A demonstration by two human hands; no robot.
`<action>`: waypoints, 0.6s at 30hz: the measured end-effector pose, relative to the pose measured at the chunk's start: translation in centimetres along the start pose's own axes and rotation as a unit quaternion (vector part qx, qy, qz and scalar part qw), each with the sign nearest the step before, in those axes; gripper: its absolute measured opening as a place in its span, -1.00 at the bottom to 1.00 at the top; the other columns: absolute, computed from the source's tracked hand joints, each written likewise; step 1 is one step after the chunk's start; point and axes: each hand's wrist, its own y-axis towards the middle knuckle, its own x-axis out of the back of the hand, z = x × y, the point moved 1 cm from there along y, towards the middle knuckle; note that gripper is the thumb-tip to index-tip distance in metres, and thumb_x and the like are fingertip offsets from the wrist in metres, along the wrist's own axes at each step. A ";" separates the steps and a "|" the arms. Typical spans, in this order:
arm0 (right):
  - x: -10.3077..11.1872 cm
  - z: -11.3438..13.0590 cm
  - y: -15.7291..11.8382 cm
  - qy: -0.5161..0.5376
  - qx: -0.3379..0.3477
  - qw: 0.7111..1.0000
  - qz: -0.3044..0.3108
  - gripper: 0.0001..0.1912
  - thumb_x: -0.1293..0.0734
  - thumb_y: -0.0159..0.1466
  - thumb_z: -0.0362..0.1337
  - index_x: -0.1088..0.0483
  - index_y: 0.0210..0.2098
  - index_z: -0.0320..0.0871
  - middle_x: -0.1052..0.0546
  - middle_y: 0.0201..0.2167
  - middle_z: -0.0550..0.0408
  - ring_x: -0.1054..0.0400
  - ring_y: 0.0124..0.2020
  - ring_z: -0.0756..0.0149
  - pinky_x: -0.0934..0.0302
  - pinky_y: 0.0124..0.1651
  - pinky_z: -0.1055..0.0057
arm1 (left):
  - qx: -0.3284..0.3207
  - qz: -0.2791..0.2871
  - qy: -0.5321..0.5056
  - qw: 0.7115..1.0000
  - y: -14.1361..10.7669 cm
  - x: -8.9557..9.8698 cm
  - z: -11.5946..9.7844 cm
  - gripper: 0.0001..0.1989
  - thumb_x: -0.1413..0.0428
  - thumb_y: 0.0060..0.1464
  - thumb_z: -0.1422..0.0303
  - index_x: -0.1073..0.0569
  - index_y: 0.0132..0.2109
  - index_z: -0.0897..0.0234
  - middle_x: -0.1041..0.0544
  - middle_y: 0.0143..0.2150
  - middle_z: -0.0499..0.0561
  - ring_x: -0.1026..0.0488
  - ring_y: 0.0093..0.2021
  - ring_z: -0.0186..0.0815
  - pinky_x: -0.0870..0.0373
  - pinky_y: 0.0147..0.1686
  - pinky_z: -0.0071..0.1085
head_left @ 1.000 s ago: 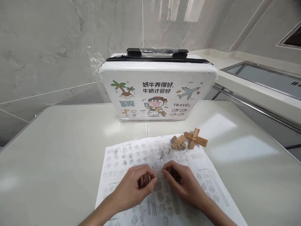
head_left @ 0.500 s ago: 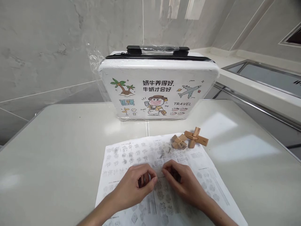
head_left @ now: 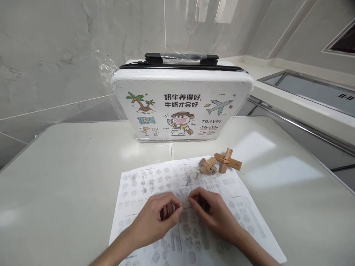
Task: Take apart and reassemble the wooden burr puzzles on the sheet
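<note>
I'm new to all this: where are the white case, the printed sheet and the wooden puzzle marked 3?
white case (head_left: 183,107): head view, front panel
printed sheet (head_left: 177,177): head view, upper middle
wooden puzzle marked 3 (head_left: 208,166): head view, middle of its body

Lower center: narrow gap between left hand (head_left: 159,218) and right hand (head_left: 210,212). Center right: two wooden puzzles (head_left: 208,166) block the sheet's (head_left: 149,184) far right corner. Upper center: white case (head_left: 181,87) bars passage. Tabletop (head_left: 61,177) open at left.
</note>
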 end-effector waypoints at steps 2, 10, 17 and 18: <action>0.1 0.0 0.1 0.005 -0.001 1.000 0.003 -0.81 -0.27 0.51 -0.19 -0.40 -0.23 -0.08 -0.41 -0.51 0.19 -0.24 -0.51 0.34 -0.10 -0.42 0.40 | 0.001 0.002 -0.002 1.000 0.0 0.0 0.0 -0.71 -0.08 0.40 0.17 -0.49 -0.28 0.20 -0.42 -0.43 -0.11 -0.28 -0.44 -0.37 -0.27 -0.41 -0.44; 0.3 0.1 0.2 0.039 -0.013 0.999 -0.013 -0.77 -0.29 0.52 -0.13 -0.41 -0.24 -0.09 -0.39 -0.51 0.21 -0.24 -0.49 0.35 -0.09 -0.42 0.41 | 0.005 0.007 0.002 1.000 0.2 0.1 0.3 -0.68 -0.08 0.42 0.12 -0.52 -0.25 0.20 -0.41 -0.43 -0.11 -0.27 -0.46 -0.38 -0.26 -0.42 -0.45; 1.6 -0.7 0.4 0.259 -0.074 0.963 -0.005 -0.53 -0.33 0.48 0.12 -0.33 -0.38 -0.09 -0.29 -0.61 0.28 -0.13 -0.61 0.42 -0.02 -0.52 0.44 | 0.000 0.005 0.005 1.000 0.2 0.1 0.2 -0.68 -0.07 0.43 0.15 -0.53 -0.26 0.20 -0.38 -0.46 -0.12 -0.25 -0.48 -0.39 -0.22 -0.46 -0.47; 1.8 -0.9 0.4 0.297 -0.075 0.952 -0.021 -0.48 -0.33 0.47 0.15 -0.28 -0.44 -0.08 -0.24 -0.63 0.29 -0.08 -0.62 0.43 0.02 -0.54 0.45 | -0.001 0.004 0.004 1.000 0.3 0.1 0.2 -0.68 -0.07 0.43 0.15 -0.53 -0.26 0.21 -0.37 -0.46 -0.12 -0.25 -0.48 -0.39 -0.22 -0.46 -0.47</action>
